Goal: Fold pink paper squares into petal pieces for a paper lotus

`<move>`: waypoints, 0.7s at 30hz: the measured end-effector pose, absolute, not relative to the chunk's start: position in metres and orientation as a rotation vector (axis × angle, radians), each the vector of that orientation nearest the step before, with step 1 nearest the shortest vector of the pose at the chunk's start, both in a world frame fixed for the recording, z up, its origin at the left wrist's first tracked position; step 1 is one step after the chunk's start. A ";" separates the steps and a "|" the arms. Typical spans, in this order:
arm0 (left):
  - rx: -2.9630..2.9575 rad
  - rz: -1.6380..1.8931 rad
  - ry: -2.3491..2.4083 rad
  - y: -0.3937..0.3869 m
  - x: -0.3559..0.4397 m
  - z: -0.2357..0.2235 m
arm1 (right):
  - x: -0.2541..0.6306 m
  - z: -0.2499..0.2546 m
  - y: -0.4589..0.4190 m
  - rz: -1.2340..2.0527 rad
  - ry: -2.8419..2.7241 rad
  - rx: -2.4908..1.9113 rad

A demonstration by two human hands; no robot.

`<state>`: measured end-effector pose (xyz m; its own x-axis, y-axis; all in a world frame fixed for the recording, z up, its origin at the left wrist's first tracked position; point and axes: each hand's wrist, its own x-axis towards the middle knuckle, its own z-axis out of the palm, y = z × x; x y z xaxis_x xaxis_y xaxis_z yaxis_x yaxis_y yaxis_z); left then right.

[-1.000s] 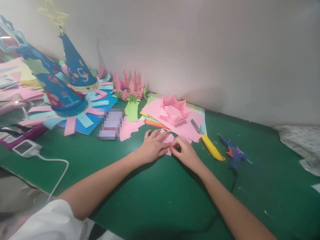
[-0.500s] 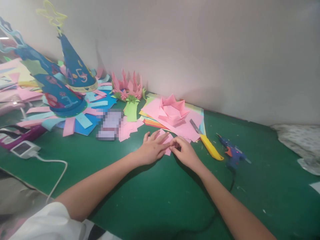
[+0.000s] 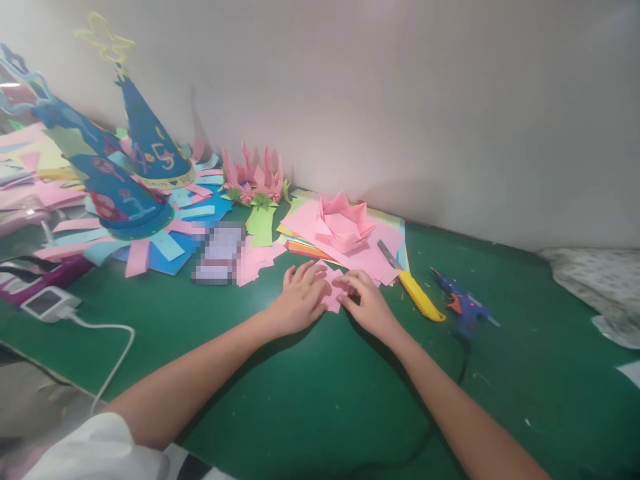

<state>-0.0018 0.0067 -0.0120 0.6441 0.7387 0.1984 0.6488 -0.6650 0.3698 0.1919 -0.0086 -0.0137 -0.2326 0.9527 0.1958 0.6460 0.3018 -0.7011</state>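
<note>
A small piece of pink paper [image 3: 331, 298] lies on the green table between my hands. My left hand [image 3: 300, 300] rests over its left side, palm down, with the fingers stretched and slightly bent. At the right edge of the paper, my right hand [image 3: 367, 303] has its thumb and index finger on the sheet in a loose pinch; its other fingers are curled. Just behind stands a folded pink paper flower [image 3: 343, 223] on a stack of coloured sheets [image 3: 300, 227]. Small pink paper pieces [image 3: 255, 260] lie to the left.
To the right are a yellow utility knife [image 3: 420, 297] with its blade out and a blue glue gun [image 3: 467, 310] with a cord. A blurred phone [image 3: 220, 253], a pink paper crown [image 3: 255, 177] and blue cone hats [image 3: 155, 143] stand left. A wall [image 3: 425, 120] rises behind.
My left fingers have drawn back and bent a little, baring more of the pink paper. My right thumb and index finger have parted slightly at its edge. The view has shifted a little.
</note>
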 end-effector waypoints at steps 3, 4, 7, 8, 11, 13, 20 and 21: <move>2.602 0.498 1.119 0.004 -0.001 -0.010 | 0.193 -0.014 -0.009 0.607 -2.007 -1.411; 2.600 0.503 1.120 0.003 -0.001 -0.009 | 0.193 -0.014 -0.010 0.574 -2.031 -1.415; 2.590 0.540 1.139 0.000 0.001 -0.007 | 0.193 -0.011 -0.012 0.452 -2.108 -1.444; 2.589 0.560 1.142 -0.001 0.002 -0.007 | 0.193 -0.010 -0.012 0.422 -2.132 -1.460; 2.592 0.605 1.105 -0.004 0.005 -0.007 | 0.194 -0.008 -0.014 0.377 -2.190 -1.487; 2.583 0.608 1.072 -0.004 0.007 -0.007 | 0.196 -0.007 -0.014 0.348 -2.221 -1.467; 2.366 0.739 0.893 0.003 0.008 -0.009 | 0.200 -0.012 -0.016 0.601 -2.141 -1.202; 2.270 0.770 0.897 0.003 0.008 -0.009 | 0.199 -0.013 -0.017 0.632 -2.052 -1.203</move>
<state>0.0080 0.0028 -0.0086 0.6083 0.7360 0.2969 0.4052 -0.6097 0.6812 0.1992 -0.0167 -0.0128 -0.3524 0.8857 0.3021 0.5624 0.4585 -0.6881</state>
